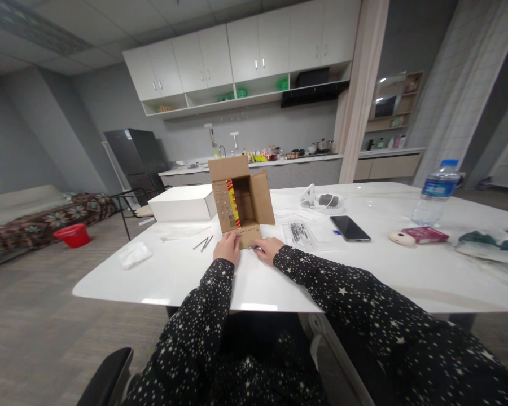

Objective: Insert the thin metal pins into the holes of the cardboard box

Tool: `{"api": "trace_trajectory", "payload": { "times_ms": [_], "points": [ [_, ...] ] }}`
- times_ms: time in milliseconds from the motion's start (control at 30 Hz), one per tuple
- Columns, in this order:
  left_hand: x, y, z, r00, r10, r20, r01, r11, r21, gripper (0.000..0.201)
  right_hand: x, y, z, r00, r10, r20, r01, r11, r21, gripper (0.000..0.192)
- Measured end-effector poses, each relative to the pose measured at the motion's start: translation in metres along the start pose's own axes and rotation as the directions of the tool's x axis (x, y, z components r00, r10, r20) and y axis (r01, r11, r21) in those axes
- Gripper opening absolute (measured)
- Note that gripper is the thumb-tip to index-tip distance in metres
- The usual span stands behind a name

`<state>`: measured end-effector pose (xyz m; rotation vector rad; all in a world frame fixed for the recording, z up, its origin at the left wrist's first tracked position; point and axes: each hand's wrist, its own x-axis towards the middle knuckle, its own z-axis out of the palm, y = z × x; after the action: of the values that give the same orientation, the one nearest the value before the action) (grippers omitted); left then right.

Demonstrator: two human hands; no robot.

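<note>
A small brown cardboard box (239,197) lies on its side on the white table (186,276), its open end facing me with flaps spread. A red and yellow item shows inside it. My left hand (227,246) rests against the box's lower left edge. My right hand (268,248) presses on the bottom flap at the lower right. Both sleeves are black with white stars.
A white box (182,203) sits left of the cardboard box, with two thin dark sticks (204,243) and a crumpled tissue (134,254) nearby. To the right lie a clear bag (300,233), a phone (349,228), a water bottle (436,192) and a red pack (424,234).
</note>
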<state>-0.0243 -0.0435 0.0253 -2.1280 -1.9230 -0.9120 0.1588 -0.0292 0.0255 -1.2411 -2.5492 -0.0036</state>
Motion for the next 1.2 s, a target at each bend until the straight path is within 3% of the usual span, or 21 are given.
{"api": "trace_trajectory", "payload": {
  "times_ms": [1200],
  "points": [
    [0.0002,-0.001,0.0018,1.0,0.004,-0.005,-0.005,1.0,-0.026,0.024,0.0014,0.0031,0.0037,1.0,-0.012,-0.018,0.011,1.0,-0.009,0.029]
  ]
}}
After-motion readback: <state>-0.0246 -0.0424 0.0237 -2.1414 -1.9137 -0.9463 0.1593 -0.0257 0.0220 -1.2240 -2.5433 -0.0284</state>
